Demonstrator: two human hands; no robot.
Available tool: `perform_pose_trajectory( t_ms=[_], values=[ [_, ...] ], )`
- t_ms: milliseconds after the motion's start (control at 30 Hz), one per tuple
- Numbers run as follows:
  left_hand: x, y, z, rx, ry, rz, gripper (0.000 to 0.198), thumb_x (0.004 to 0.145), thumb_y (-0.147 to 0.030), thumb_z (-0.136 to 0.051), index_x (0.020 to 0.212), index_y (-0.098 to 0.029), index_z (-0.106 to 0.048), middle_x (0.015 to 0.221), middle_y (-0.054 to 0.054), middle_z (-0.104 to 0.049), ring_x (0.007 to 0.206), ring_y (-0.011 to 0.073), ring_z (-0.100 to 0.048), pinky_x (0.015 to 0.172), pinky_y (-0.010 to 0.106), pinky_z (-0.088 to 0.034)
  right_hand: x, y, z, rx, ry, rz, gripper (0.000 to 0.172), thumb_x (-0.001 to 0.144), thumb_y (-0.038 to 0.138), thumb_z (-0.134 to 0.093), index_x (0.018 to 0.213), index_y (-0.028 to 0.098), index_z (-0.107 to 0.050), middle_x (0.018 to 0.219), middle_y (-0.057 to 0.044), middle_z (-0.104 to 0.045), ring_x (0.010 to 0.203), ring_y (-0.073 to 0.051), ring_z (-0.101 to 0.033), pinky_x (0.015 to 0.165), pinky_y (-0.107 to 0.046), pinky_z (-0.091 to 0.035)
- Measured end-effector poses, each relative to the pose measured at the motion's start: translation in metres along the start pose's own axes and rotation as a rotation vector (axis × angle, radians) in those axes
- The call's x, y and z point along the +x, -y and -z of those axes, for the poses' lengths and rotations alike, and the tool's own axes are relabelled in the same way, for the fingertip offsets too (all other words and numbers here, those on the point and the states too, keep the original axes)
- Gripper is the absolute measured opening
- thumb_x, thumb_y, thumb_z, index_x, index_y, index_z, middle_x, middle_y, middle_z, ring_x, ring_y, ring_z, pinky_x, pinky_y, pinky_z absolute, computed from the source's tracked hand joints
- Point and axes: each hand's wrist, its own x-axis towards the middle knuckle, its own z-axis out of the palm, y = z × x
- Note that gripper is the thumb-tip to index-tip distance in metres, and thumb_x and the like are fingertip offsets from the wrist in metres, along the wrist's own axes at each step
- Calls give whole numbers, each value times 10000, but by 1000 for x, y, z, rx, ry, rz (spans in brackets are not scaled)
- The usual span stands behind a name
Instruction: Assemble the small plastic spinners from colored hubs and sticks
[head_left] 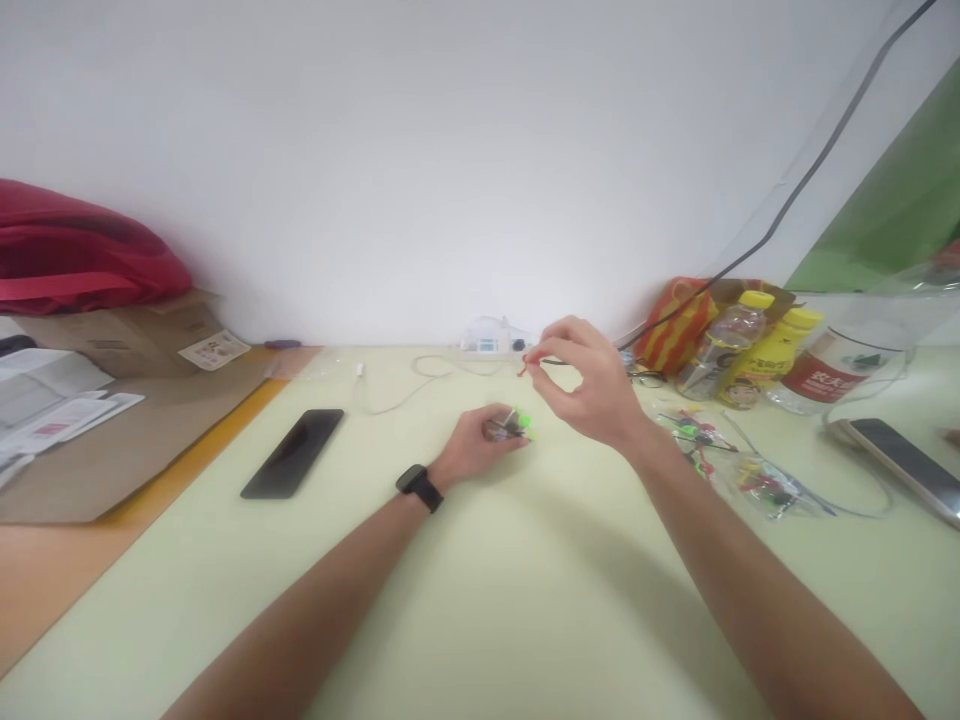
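Note:
My left hand (469, 445), a black watch on its wrist, rests low over the pale green table with its fingers curled round a small clear plastic bag (510, 425). Bright green and dark bits show in that bag, partly hidden by the fingers. Higher up and to the right, my right hand (589, 385) pinches a small red plastic piece (523, 368) between thumb and index finger. That piece is too small to make out its kind. Right of the right forearm lie clear packets of colourful small parts (765, 485), apart from both hands.
A black phone (294, 454) lies at left, near a cardboard box (127, 335) under a red bag (90, 250). Several bottles, one a yellow bottle (772, 355), stand at back right. Another phone (904, 465) lies at far right. A thin cable (397, 408) runs along the back.

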Motion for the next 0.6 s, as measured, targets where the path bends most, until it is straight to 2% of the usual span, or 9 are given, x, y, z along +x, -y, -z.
perform_pose_trajectory(
  t_ms=[67, 300, 433, 600],
  values=[
    [0, 0, 0, 11, -2, -2, 352, 758, -439, -841, 979, -186, -735, 994, 80, -763, 889, 240, -719, 753, 312, -556, 1, 0, 4, -12, 11, 1, 149, 935, 185, -563, 943, 242, -700, 1000, -83, -611, 947, -257, -571, 835, -395, -463],
    [0, 4, 0, -1, -8, 1, 337, 765, -429, -833, 978, -183, -744, 1001, 76, -765, 891, 234, -718, 787, 328, -558, 1, -2, 14, 1, 257, 25, 164, 912, 152, -577, 872, 240, -709, 977, -69, -605, 953, -255, -537, 854, -396, -447],
    [0, 3, 0, 12, -3, -1, 333, 764, -427, -835, 979, -188, -748, 983, 68, -764, 881, 229, -713, 774, 325, -549, 1, -3, 15, -1, 300, 7, 186, 947, 169, -547, 842, 231, -687, 983, -67, -600, 971, -251, -528, 883, -400, -439],
    [-1, 0, 0, -2, 17, -11, 323, 776, -430, -830, 974, -189, -748, 1010, 73, -757, 908, 234, -710, 780, 325, -547, -2, -8, 10, -119, 334, -21, 244, 987, 222, -533, 778, 211, -660, 1002, -82, -605, 975, -258, -518, 901, -428, -433]
  ],
)
